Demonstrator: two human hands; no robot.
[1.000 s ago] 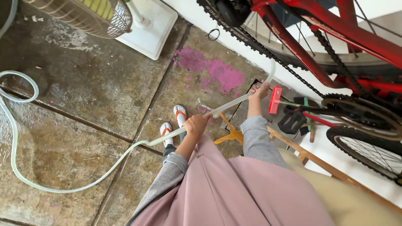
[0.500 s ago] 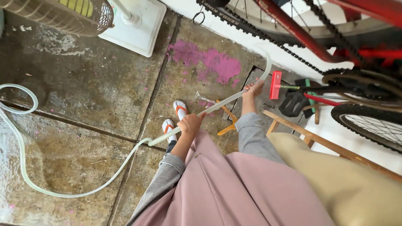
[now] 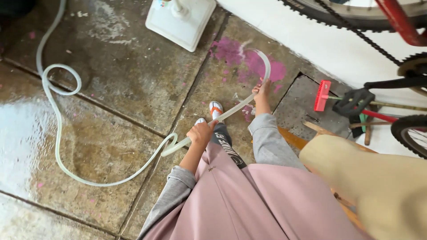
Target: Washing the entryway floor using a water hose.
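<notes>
Now both hands closed on the clear hose [image 3: 133, 175]: left hand [image 3: 201, 133] fisted around it mid-run near the hip, right hand [image 3: 261, 90] gripping further up, close to the free end. Hose tip [image 3: 266, 60] curls up and over past the right hand, above the pink stain [image 3: 249, 60] on the concrete floor [image 3: 120, 84].

Changed versus a second ago: hands and hose pulled away from the red bicycle [image 3: 396, 22], which sat just beyond the right hand then and now lies well off to its right. Red brush [image 3: 322, 95] likewise, from beside the right hand to well clear of it. Slack behind the left hand reshaped: trails down-left, swings round, runs into a small loop [image 3: 62, 80] far to the left.

Reads as aim shifted off the bike and onto the floor ahead. No water visible at the tip; can't tell if flowing. White fan base [image 3: 180, 22] beyond the tip, sandalled foot [image 3: 215, 109] between the hands.
</notes>
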